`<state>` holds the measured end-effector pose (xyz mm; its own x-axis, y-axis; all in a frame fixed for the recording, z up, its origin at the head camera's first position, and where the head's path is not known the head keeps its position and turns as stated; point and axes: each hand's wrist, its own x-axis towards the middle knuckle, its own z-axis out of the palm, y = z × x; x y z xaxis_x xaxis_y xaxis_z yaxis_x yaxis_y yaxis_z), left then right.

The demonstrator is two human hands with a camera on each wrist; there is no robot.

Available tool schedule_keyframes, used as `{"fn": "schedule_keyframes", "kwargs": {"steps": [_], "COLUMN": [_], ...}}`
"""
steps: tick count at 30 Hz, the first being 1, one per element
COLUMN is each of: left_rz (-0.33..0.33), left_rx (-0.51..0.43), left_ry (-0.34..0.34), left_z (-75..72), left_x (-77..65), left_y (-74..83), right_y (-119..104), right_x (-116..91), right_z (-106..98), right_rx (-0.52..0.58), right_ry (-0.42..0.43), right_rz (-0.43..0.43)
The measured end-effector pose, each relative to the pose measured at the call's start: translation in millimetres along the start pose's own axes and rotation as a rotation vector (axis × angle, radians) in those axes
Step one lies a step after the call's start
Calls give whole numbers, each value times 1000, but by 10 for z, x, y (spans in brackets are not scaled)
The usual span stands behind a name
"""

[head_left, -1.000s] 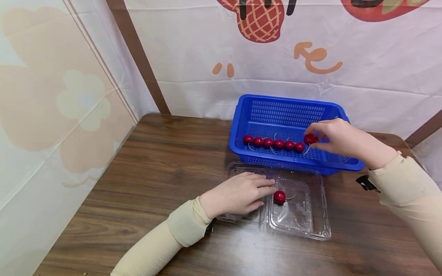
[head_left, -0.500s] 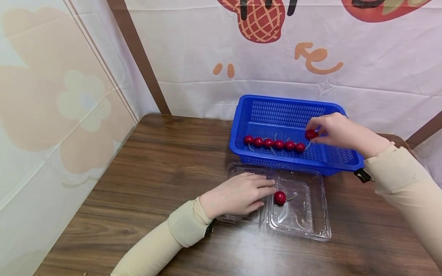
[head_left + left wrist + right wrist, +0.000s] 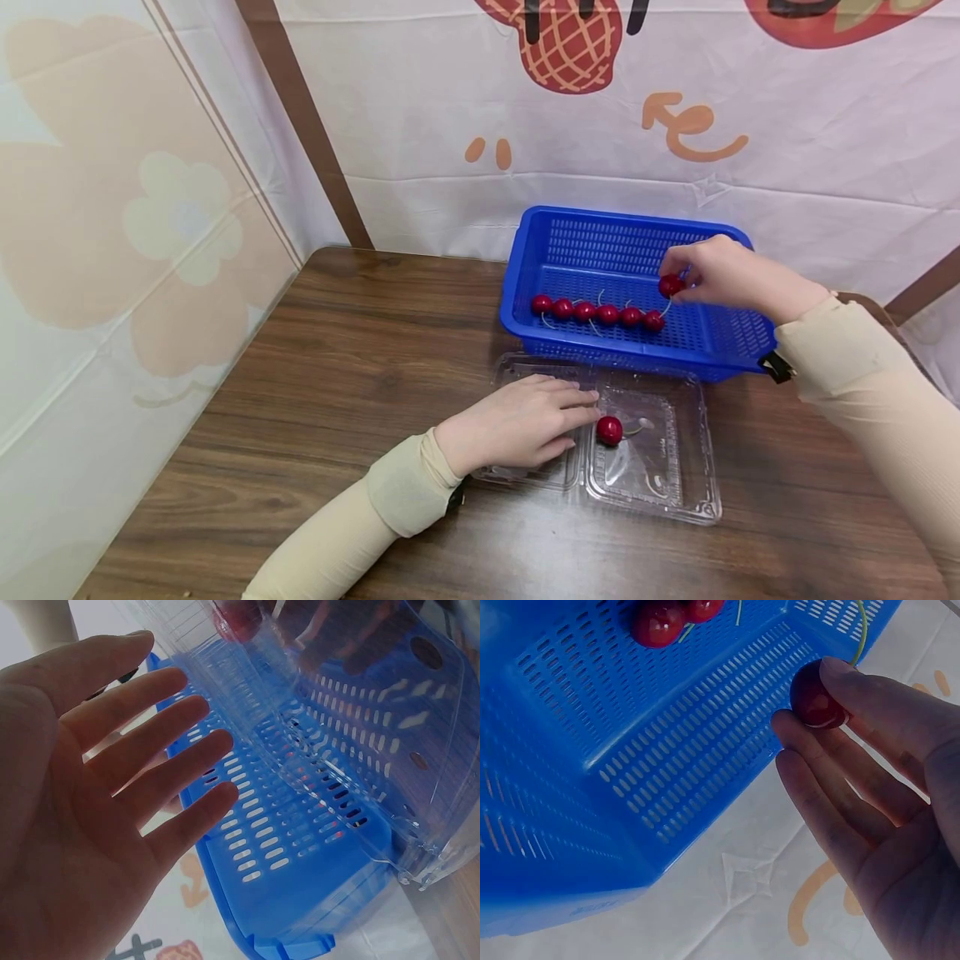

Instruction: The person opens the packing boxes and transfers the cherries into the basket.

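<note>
My right hand pinches a red cherry between thumb and fingers, over the right part of the blue plastic basket. Its green stem sticks out past the thumb. Several more cherries lie in a row along the basket floor. In the head view my left hand is over the left half of a clear plastic clamshell box, fingers extended. A single cherry with its stem lies in the box's right half, just off the left fingertips. The left palm faces its wrist camera.
Both containers stand on a dark wood-grain table, the box directly in front of the basket. Behind the table hangs a printed white cloth, close to the basket's back rim. Another cloth hangs at the left.
My right hand has lifted slightly and drifted left with the pinched cherry, away from the row's right end. The left hand stays where it was.
</note>
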<state>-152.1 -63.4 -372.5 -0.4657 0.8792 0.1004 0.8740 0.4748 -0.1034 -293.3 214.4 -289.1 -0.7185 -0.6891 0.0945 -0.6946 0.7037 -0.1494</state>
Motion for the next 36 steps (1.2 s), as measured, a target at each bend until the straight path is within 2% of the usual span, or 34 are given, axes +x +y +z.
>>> {"fn": "schedule_keyframes", "kwargs": {"steps": [17,26,36], "left_rz": [-1,2,4], "left_rx": [5,12,13], "left_ry": [-8,-8,-14], "left_z": [-6,-13,-8], "left_x": [-3,-10,-9], "left_y": [-2,3,1], "right_y": [106,210,244], "right_x": [210,284,370], "right_z": [26,96,137], "right_rx": [1,7,13], "right_ry": [-129,-145,-198], "right_rz": [107,149,205]}}
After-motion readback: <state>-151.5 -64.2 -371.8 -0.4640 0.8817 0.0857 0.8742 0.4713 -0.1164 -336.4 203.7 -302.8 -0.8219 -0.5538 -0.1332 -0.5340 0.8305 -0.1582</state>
